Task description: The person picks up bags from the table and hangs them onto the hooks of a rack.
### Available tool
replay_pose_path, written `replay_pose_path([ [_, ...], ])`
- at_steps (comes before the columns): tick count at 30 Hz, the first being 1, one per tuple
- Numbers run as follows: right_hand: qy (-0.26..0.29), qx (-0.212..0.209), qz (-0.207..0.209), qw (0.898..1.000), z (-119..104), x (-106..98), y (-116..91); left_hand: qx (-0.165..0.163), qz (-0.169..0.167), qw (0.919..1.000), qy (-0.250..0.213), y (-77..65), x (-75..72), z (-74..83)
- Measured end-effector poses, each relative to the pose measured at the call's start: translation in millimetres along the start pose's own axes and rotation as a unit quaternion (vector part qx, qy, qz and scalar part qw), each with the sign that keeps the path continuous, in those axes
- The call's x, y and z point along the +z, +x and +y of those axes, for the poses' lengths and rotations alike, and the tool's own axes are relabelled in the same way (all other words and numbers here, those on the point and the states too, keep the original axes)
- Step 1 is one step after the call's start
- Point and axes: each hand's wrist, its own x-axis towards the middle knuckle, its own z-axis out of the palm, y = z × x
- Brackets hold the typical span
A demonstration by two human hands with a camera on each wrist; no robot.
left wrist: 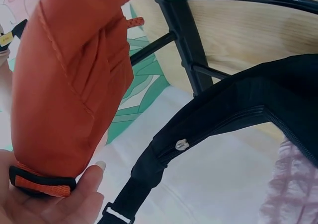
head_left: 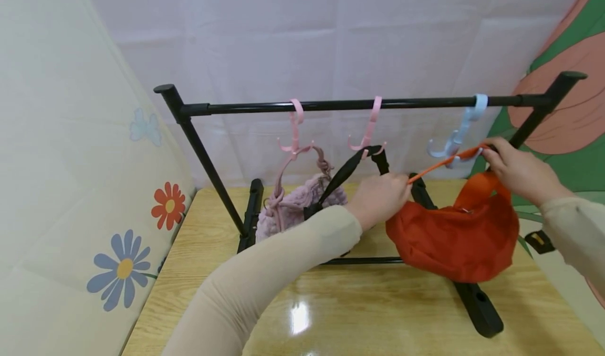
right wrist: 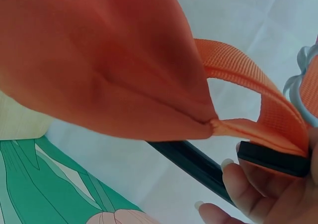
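An orange-red shoulder bag (head_left: 456, 240) hangs between my two hands. Its orange strap (head_left: 432, 168) runs from one hand to the other and lies over the lower prongs of a light blue hook (head_left: 465, 127). At the bag's left end, my left hand (head_left: 380, 198) grips the strap; in the left wrist view a black buckle (left wrist: 42, 182) sits between its fingers and thumb. Beside the hook's right prong, my right hand (head_left: 520, 169) pinches the strap. The right wrist view shows a black slider (right wrist: 273, 159) against those fingers.
A black rack bar (head_left: 425, 103) carries the hooks. From one pink hook (head_left: 295, 130) hangs a lilac quilted bag (head_left: 283, 211); from another pink hook (head_left: 371, 125), a black bag (left wrist: 223, 100). The rack stands on a wooden table (head_left: 368, 314) before a white cloth.
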Motion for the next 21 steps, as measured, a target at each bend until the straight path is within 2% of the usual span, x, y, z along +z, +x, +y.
replay_pose_path([
  [6,0.026,-0.003,0.025,0.999,-3,9,-6,-0.008,0.002,0.9985,-0.055,-9.1,5.6,-3.1],
  [11,0.048,-0.008,0.053,0.997,-5,17,-9,-0.010,-0.002,0.9980,-0.062,-15.4,10.9,-4.1],
  [16,0.059,-0.001,0.062,0.996,-6,22,-10,-0.017,-0.022,0.9969,-0.074,-20.3,15.6,-3.5],
  [21,0.068,0.004,0.070,0.995,-9,25,-12,-0.006,-0.034,0.9956,-0.087,-25.5,20.1,-4.3],
])
